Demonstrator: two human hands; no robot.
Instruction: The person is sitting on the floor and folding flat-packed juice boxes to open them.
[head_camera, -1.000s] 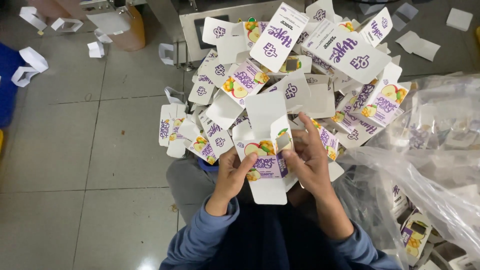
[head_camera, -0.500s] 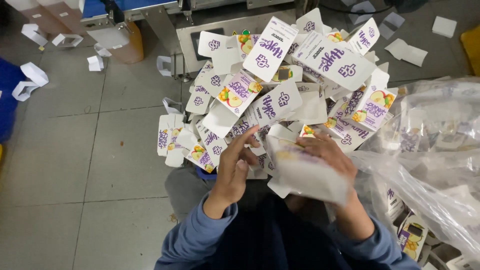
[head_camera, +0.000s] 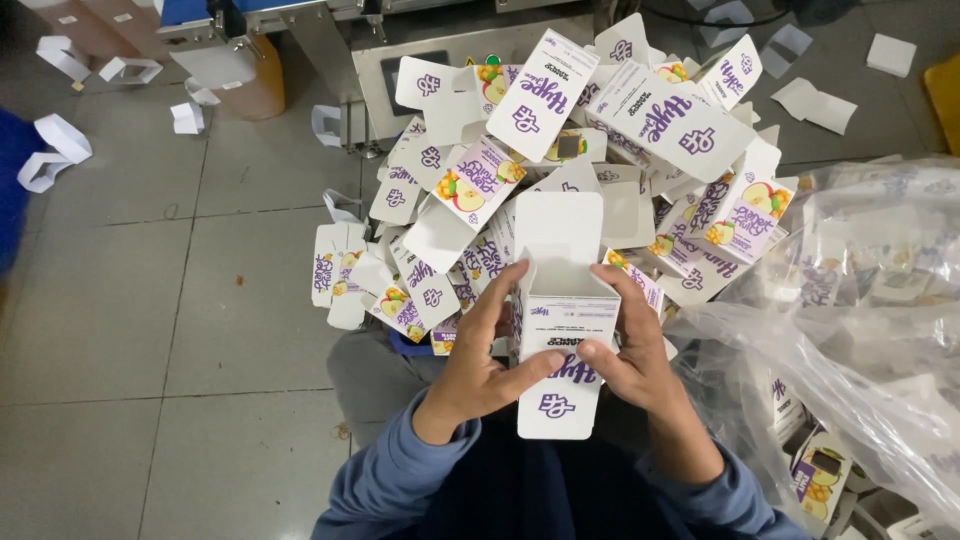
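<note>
Both hands grip one white carton (head_camera: 562, 345) held over the lap, its top flap standing open. The left hand (head_camera: 478, 365) clasps its left side, thumb across the front; the right hand (head_camera: 632, 350) clamps the right side. Just beyond lies a heap of cartons (head_camera: 600, 150). A clear plastic bag (head_camera: 850, 330) sits to the right. Further off, scraps (head_camera: 60, 150) dot the tiled floor (head_camera: 150, 300).

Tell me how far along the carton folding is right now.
Done: hard to count; the clear plastic bag at the right holds some cartons, but their state is blurred. In hand: one white carton, squared up with its top flap open, held between the left hand and right hand. Left: a large pile of flat cartons ahead, plus strays on the floor.
</note>
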